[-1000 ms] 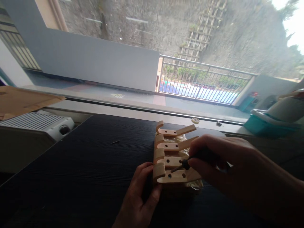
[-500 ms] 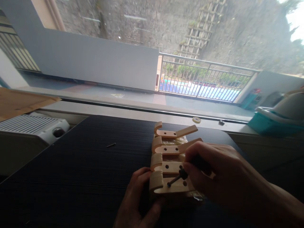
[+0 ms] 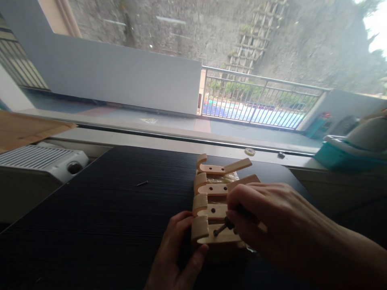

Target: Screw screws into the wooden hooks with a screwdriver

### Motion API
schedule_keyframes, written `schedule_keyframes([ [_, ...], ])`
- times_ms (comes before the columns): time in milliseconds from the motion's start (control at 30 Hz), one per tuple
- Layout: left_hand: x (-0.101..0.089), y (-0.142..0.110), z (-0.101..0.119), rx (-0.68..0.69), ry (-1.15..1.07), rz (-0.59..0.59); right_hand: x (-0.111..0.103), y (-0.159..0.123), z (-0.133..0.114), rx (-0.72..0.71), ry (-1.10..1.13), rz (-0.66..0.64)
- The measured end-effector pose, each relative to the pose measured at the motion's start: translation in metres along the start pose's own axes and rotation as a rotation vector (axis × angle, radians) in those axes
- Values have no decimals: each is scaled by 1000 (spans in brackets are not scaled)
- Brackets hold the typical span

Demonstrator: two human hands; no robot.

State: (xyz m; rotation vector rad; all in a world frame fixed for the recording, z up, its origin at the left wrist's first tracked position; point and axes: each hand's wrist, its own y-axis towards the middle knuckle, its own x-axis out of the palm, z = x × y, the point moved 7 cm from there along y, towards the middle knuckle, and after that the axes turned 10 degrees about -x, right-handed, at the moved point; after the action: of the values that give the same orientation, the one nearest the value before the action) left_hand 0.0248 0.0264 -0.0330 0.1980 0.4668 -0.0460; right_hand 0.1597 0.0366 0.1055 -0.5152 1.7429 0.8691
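Observation:
A wooden hook rack (image 3: 204,205) lies on the dark table, with several curved wooden hooks side by side, each with dark screw holes. My right hand (image 3: 263,209) is closed around the dark handle of a screwdriver (image 3: 222,229). The tip of its shaft sits at the left hole of the nearest hook (image 3: 200,229). My left hand (image 3: 178,249) grips the near left end of the rack, thumb in front and fingers along the left side. The hand and wrist cover the right ends of the nearer hooks. Clear plastic film (image 3: 232,176) shows between the farther hooks.
A loose screw (image 3: 142,183) lies on the black table (image 3: 90,209), left of the rack. On the windowsill are a roll of tape (image 3: 250,152) and a small dark object (image 3: 281,155). A teal bin (image 3: 338,155) stands right; a white heater-like appliance (image 3: 45,159) and brown cardboard (image 3: 30,127) are left.
My right hand has shifted slightly left and turned a little on the screwdriver, whose tip remains at the same hole. My left thumb has come up against the rack's near side.

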Motion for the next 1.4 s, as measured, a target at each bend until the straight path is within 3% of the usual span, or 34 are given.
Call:
schedule_keyframes([
  [300, 0, 0, 4, -24, -48, -22, 0, 8, 2, 193, -295, 56],
  [600, 4, 0, 4, -21, -105, -59, -25, 23, -22, -77, -46, -294],
  [767, 3, 0, 3, -27, -114, -43, -20, 24, -28, -95, 18, -384],
  [1100, 4, 0, 1, 5, -58, -39, -10, 23, -14, -65, -96, -208],
  [1400, 2, -1, 3, -21, -83, -12, -21, 26, -23, -94, -76, -331],
])
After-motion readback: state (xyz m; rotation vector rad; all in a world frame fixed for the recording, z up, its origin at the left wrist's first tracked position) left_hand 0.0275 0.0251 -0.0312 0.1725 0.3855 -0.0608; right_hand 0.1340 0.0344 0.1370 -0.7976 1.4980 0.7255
